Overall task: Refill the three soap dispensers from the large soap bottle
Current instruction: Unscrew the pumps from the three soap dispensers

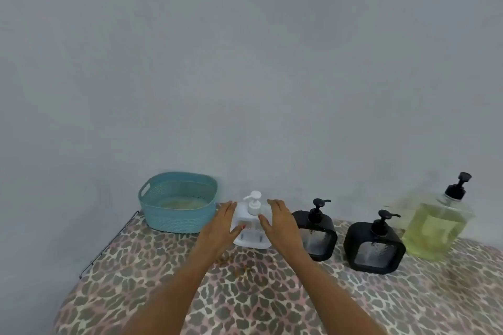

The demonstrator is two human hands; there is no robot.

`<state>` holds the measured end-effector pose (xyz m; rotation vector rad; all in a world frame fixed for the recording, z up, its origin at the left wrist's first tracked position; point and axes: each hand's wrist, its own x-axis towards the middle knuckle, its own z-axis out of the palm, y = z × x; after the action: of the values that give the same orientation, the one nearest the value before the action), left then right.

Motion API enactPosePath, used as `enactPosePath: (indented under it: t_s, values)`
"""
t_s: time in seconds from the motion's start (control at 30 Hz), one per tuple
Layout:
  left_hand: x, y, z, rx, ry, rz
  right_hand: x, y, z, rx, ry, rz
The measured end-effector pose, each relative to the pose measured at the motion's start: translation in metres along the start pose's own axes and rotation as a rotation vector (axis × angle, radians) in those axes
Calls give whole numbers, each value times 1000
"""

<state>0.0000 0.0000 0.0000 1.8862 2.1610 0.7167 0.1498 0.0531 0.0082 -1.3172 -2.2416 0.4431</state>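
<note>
open left hand [221,227] and open right hand [279,223] flank the white square plastic dispenser [251,228], likely light and slippery; better hold its sides

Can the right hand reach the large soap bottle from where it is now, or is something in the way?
Probably yes. The right hand is open beside the white dispenser. Two black dispensers stand between it and the large soap bottle, but the table in front of them is free.

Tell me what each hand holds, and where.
Nothing is gripped. The left hand and right hand, both open, flank the white dispenser at its sides; contact cannot be told.
</note>
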Motion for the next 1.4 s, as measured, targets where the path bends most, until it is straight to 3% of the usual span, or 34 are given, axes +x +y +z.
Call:
enactPosePath:
  t_s: [0.23,0.63,0.87,1.1,1.4]
  values:
    - [31,-5,4,-271,-109,45,33,-5,15,193,3,102]
    - [47,-19,0,-408,-181,74,53,-1,16,274,-60,54]
    - [50,-25,2,-429,-183,89,59,6,10,294,-228,24]
    - [53,-26,6,-494,-160,60,53,2,22,376,-24,120]
    - [54,-34,7,-408,-132,68,46,3,16,581,-84,130]
